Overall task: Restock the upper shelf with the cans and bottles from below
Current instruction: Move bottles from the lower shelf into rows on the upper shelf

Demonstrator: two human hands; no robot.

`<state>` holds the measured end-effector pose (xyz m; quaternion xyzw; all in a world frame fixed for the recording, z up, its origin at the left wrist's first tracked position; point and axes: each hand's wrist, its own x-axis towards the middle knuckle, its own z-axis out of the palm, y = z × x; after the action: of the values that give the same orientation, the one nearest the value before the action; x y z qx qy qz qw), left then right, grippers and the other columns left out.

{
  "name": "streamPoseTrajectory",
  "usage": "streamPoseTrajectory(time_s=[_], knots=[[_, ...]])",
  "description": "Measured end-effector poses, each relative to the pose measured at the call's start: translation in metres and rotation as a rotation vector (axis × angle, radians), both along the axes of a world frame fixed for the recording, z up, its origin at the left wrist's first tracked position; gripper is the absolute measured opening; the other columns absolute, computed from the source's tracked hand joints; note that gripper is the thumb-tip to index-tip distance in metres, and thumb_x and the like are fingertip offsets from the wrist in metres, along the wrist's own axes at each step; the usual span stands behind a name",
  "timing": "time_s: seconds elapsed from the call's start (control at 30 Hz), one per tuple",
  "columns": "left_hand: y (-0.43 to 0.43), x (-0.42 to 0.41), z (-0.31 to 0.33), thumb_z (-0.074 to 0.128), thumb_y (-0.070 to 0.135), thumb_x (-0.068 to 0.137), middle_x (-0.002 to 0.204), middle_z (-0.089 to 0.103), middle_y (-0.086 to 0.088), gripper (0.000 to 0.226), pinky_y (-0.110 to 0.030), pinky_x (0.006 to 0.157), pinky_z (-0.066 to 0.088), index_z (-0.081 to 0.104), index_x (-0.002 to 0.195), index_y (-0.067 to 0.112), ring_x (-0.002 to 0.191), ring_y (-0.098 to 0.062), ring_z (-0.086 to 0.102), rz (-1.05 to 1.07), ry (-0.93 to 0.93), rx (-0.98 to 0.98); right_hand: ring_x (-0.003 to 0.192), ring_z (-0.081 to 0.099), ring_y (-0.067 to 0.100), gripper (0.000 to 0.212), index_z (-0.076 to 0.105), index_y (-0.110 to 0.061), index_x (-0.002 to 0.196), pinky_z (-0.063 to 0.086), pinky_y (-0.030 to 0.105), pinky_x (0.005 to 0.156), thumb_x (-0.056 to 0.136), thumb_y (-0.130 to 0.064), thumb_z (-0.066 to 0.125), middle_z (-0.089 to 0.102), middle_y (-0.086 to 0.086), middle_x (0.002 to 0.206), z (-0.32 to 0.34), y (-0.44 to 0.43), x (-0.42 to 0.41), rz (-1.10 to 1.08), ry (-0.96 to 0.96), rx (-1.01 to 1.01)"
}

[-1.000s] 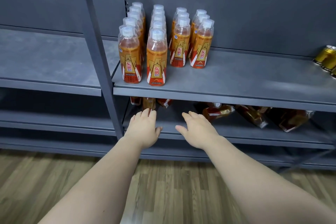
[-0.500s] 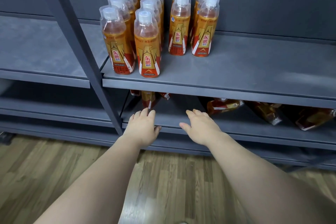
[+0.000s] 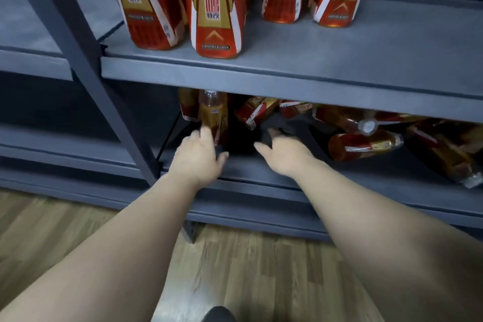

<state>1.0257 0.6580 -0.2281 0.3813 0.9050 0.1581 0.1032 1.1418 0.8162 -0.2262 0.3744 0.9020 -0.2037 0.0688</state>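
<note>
Several orange drink bottles (image 3: 217,8) with red and gold labels stand on the upper shelf (image 3: 287,78). On the lower shelf (image 3: 352,178) one bottle (image 3: 212,112) stands upright at the left, and others lie on their sides, among them a tilted one (image 3: 257,111) and one with its cap to the right (image 3: 363,144). My left hand (image 3: 197,157) reaches in, its fingertips touching the base of the upright bottle and its thumb spread apart. My right hand (image 3: 283,153) stretches into the dark gap beside it, fingers extended, holding nothing; its fingertips are lost in shadow.
A slanted grey upright post (image 3: 78,60) rises left of my left hand. More lying bottles (image 3: 444,149) fill the lower shelf's right side. A neighbouring shelf unit (image 3: 34,63) sits to the left. Wood floor (image 3: 235,269) lies below.
The view has dropped and moved closer to the shelves. Both hands have pushed forward under the upper shelf, the left reaching the upright bottle, the right entering the gap.
</note>
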Motion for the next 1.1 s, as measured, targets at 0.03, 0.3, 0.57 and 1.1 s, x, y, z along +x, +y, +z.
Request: streamPoseTrajectory(time_s=[0.03,0.3,0.57,1.1], knots=[[0.009,-0.008,-0.010,0.061,0.043,0.093,0.129,0.048,-0.020,0.075,-0.048,0.097,0.043,0.022,0.148,0.008,0.120,-0.041,0.047,0.047,-0.011,0.044,0.138,0.039,0.036,0.061,0.034,-0.018,0.150,0.039,0.041,0.105,0.101,-0.054,0.042,0.038,0.014,0.154,-0.012,0.007,-0.012,-0.046,0.061,-0.021],[0.076,-0.057,-0.071,0.078,0.050,0.077,0.147,0.043,-0.011,0.110,-0.049,0.102,0.047,0.006,0.155,0.019,0.127,-0.035,0.050,0.329,-0.199,0.663,0.131,0.048,0.036,0.073,0.030,-0.007,0.148,0.041,0.042,0.108,0.096,-0.051,0.057,0.049,0.015,0.143,-0.079,0.061,-0.086,-0.416,0.678,-0.183],[0.089,-0.064,-0.100,0.079,0.042,0.080,0.125,0.053,-0.004,0.076,-0.036,0.082,0.048,0.032,0.135,0.017,0.106,-0.028,0.058,0.339,-0.115,0.827,0.108,0.063,0.029,0.106,0.042,-0.006,0.141,0.054,0.043,0.095,0.070,-0.082,0.061,0.063,0.007,0.124,-0.093,0.090,-0.131,-0.648,0.917,-0.394],[0.083,-0.066,-0.092,0.078,0.043,0.081,0.128,0.054,-0.003,0.077,-0.039,0.088,0.049,0.030,0.136,0.019,0.112,-0.028,0.055,0.295,-0.152,0.803,0.094,0.067,0.022,0.070,0.038,-0.012,0.131,0.055,0.034,0.060,0.081,-0.033,0.082,0.063,0.007,0.114,-0.074,0.078,-0.100,-0.471,1.089,-0.481]])
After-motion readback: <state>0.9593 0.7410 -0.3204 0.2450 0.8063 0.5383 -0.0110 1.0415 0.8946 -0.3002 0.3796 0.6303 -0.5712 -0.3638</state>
